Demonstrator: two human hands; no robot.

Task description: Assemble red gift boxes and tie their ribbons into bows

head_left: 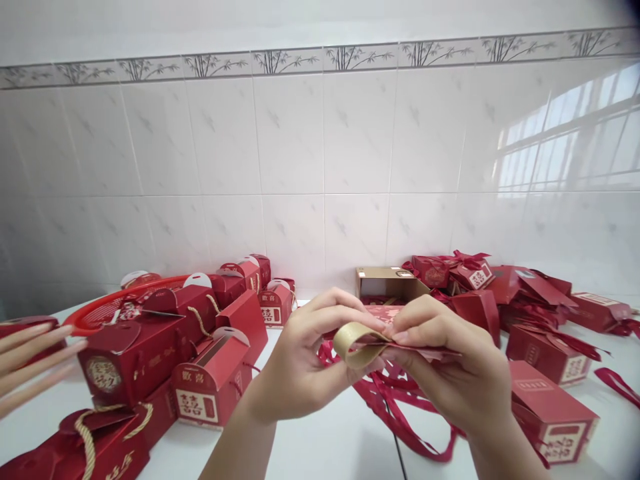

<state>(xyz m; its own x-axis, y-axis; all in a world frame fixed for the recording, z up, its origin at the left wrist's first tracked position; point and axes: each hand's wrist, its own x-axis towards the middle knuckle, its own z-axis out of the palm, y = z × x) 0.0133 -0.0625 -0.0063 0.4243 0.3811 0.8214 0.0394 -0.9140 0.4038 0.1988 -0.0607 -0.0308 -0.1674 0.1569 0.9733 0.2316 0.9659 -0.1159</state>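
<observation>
Between my two hands, above the middle of the table, is a piece of thin red card (380,312) with a gold, curled-over strip (353,339). It looks like a gift box that is not set up, though its full shape is hidden behind my fingers. My left hand (313,353) has its fingers bent around the curled end. My right hand (450,357) pinches the card between thumb and fingers. Dark red ribbon (395,407) lies in loops on the table below.
At the left stand several red gift boxes (210,380), some with rope handles, around a red plastic basket (95,313). Another person's hand (35,360) reaches in there. An open cardboard box (390,280) sits by the tiled wall. More red boxes with ribbons (550,400) crowd the right.
</observation>
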